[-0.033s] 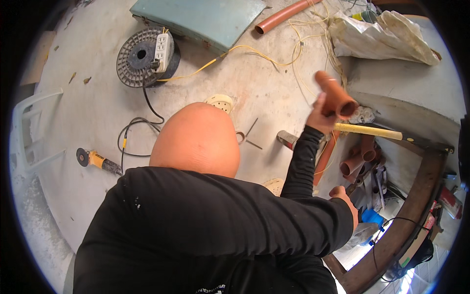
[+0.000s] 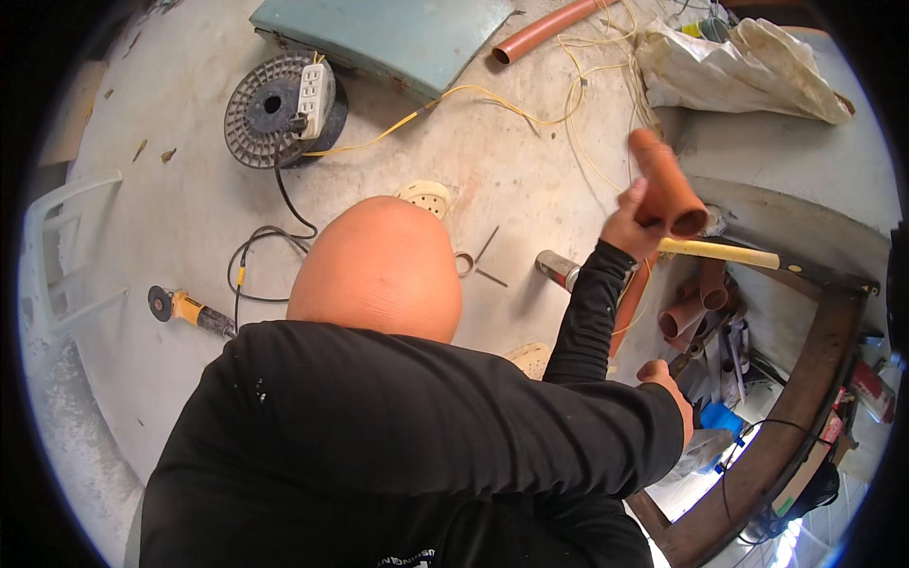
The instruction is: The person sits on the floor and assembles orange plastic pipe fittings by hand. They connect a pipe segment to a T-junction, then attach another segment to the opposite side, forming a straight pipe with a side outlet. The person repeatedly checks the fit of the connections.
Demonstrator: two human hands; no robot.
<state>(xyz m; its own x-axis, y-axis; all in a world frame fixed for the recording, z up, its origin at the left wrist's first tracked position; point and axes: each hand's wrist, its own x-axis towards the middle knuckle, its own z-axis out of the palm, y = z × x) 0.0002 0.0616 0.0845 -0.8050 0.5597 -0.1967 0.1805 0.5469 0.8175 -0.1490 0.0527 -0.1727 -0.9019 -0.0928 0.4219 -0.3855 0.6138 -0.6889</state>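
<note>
A short orange-brown plastic pipe (image 2: 663, 185), wider toward its open end, is tilted in my right hand (image 2: 632, 225). The thumb lies along its side and the other fingers go behind it. My right arm reaches away from under my left sleeve. Nearer to me, my left hand (image 2: 668, 386) has its fingers curled beside the pile of pipe pieces (image 2: 684, 320). My left sleeve hides part of it, so what it grips cannot be made out. Just past my right hand lies a yellow-handled hammer (image 2: 724, 253). A metal can (image 2: 557, 268) stands left of my right forearm.
An angle grinder (image 2: 192, 310) lies left on the pale floor. A cable reel (image 2: 275, 109) with a power strip stands by a green metal box (image 2: 388, 38). A longer pipe (image 2: 544, 36), a yellow cord and a white sack (image 2: 743, 71) lie farther off. My knee (image 2: 374, 270) rises mid-view.
My right hand has shifted slightly to the right with the pipe, whose open end is a little lower. My left hand stays about where it was.
</note>
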